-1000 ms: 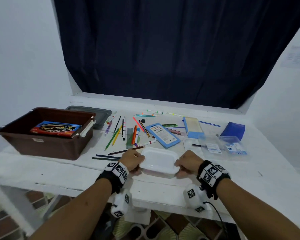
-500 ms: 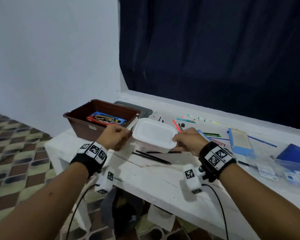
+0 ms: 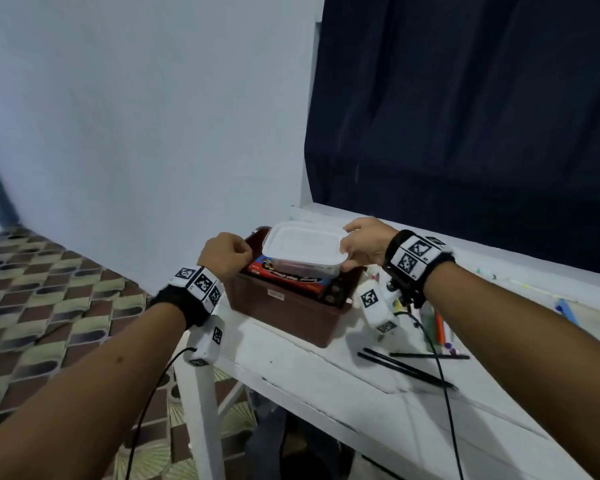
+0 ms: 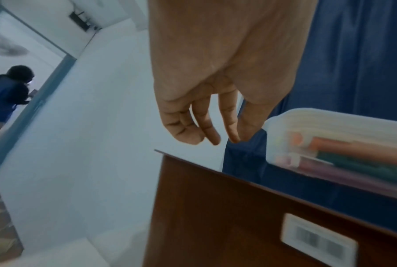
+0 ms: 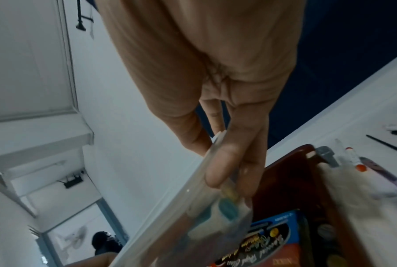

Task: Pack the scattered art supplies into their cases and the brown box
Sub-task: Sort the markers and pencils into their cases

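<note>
Nearest me, along the front edge of the white painted wooden bench (image 3: pixel 326 386), two thin black pencils (image 3: pixel 406 367) lie loose, so I judge the packing only partly done. Just past them, toward the middle of the bench, a small heap of coloured marker pens (image 3: pixel 440 332) waits to be cased, and more bits show faintly along the far edge. My left hand (image 3: pixel 226 255) hangs at the near left corner of the brown rectangular plastic box (image 3: pixel 284 306), fingers loosely curled and holding nothing; in the left wrist view they dangle free just above the box rim, apart from it. The box stands at the left end of the bench, and a flat red and blue printed crayon packet (image 3: pixel 288 276) already lies inside it. My right hand (image 3: pixel 366 245) grips the right end of the clear lidded plastic case of markers (image 3: pixel 303 249), thumb under the rim and fingers over the lid. The case hovers over the box opening, above the packet; I cannot tell whether it touches the packet yet. In the left wrist view the case sits just right of my idle fingers. By my reckoning, this case is about to be the second item stowed, with the loose pens and pencils left.
</note>
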